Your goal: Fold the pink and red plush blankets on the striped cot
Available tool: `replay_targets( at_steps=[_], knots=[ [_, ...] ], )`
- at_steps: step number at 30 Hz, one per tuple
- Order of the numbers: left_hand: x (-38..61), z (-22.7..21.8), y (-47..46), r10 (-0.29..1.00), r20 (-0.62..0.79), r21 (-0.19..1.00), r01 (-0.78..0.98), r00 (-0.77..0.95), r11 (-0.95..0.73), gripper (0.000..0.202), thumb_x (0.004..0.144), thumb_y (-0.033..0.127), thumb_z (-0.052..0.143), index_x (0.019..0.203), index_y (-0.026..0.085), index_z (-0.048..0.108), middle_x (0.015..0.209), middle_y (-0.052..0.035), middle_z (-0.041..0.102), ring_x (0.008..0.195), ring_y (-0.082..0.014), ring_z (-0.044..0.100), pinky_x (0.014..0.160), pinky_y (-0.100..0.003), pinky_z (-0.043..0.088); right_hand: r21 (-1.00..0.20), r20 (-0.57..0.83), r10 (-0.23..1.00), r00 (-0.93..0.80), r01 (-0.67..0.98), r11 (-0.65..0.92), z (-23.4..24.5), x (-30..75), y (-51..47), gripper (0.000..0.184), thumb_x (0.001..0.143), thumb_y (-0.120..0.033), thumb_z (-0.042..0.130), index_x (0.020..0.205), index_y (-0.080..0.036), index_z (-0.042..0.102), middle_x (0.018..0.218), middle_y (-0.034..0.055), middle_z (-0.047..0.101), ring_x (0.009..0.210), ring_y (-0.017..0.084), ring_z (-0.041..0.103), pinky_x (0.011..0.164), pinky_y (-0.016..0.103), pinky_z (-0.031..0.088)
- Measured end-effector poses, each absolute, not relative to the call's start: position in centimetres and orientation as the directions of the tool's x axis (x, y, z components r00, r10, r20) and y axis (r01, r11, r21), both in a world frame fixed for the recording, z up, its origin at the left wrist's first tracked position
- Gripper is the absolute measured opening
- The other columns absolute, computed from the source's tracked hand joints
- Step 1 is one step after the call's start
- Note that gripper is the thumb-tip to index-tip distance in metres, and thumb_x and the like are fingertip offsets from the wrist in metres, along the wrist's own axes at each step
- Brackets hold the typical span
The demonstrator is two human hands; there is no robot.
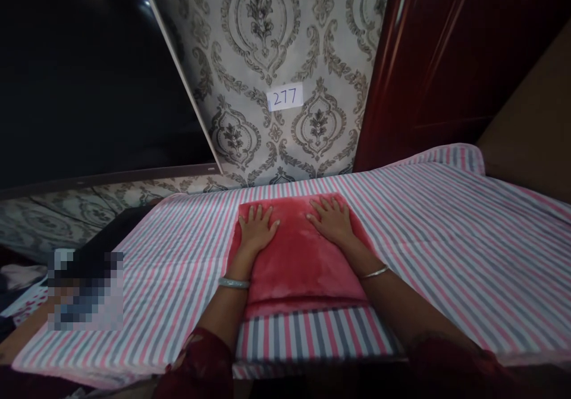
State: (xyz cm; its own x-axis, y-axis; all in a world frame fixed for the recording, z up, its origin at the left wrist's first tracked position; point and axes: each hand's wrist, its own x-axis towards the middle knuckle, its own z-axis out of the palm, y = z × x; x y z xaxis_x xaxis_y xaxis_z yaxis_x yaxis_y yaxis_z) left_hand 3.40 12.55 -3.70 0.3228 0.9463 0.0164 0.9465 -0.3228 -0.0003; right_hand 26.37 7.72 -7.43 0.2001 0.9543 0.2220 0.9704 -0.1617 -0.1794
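A folded red plush cloth (298, 262) lies on a surface covered by a pink, grey and white striped sheet (446, 238). My left hand (256, 231) rests flat on the cloth's left part, fingers spread and pointing away from me. My right hand (331, 220) lies flat on the cloth's far right part, fingers also stretched out. Each wrist wears a bangle. Neither hand holds anything.
A patterned grey wall (267, 42) with a paper label reading 277 (284, 97) stands behind the sheet. A dark red wooden door (446, 54) is at the right. A dark panel (80, 78) fills the left. A blurred patch sits at the lower left.
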Motion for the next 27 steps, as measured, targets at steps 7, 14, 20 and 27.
replay_targets(
  at_steps=[7, 14, 20, 27],
  knots=[
    [3.3, -4.1, 12.5, 0.943, 0.044, 0.028, 0.943, 0.33, -0.332, 0.065, 0.102, 0.057, 0.029, 0.161, 0.03, 0.03, 0.169, -0.0085, 0.022, 0.157, -0.0359, 0.014, 0.12, -0.071, 0.016, -0.172, 0.222, 0.953, 0.207, 0.97, -0.17, -6.9, 26.2, 7.3, 0.064, 0.102, -0.062, 0.032, 0.157, -0.031, 0.042, 0.164, 0.0062, 0.037, 0.151, 0.037, 0.024, 0.117, 0.06, 0.02],
    [3.3, -3.0, 12.1, 0.945, 0.011, 0.072, 0.942, 0.328, -0.328, 0.066, 0.102, 0.056, 0.029, 0.161, 0.028, 0.029, 0.17, -0.0083, 0.02, 0.157, -0.0348, 0.012, 0.121, -0.068, 0.014, -0.175, 0.222, 0.951, 0.213, 0.969, -0.176, -6.4, 25.6, 6.8, 0.062, 0.102, -0.058, 0.033, 0.156, -0.03, 0.043, 0.164, 0.0051, 0.037, 0.151, 0.036, 0.025, 0.118, 0.058, 0.02],
    [2.9, -0.3, 8.7, 0.922, 0.124, 0.089, 0.921, 0.367, -0.379, 0.065, 0.103, 0.051, 0.031, 0.161, 0.02, 0.031, 0.168, -0.0145, 0.026, 0.156, -0.0311, 0.02, 0.124, -0.063, 0.011, -0.179, 0.144, 0.966, 0.215, 0.966, -0.189, -5.1, 25.7, 6.5, 0.062, 0.103, -0.057, 0.03, 0.158, -0.03, 0.039, 0.166, 0.0053, 0.032, 0.152, 0.035, 0.024, 0.118, 0.06, 0.022],
    [1.0, -2.5, 1.1, 0.883, 0.141, 0.062, 0.886, 0.448, -0.459, 0.063, 0.1, 0.057, 0.038, 0.156, 0.027, 0.041, 0.165, -0.0128, 0.035, 0.155, -0.0323, 0.024, 0.124, -0.063, 0.014, -0.176, 0.094, 0.995, 0.039, 0.984, -0.022, -1.7, 22.3, 7.6, 0.059, 0.103, -0.055, 0.033, 0.156, -0.03, 0.042, 0.166, 0.0085, 0.032, 0.152, 0.039, 0.024, 0.117, 0.066, 0.02]
  ],
)
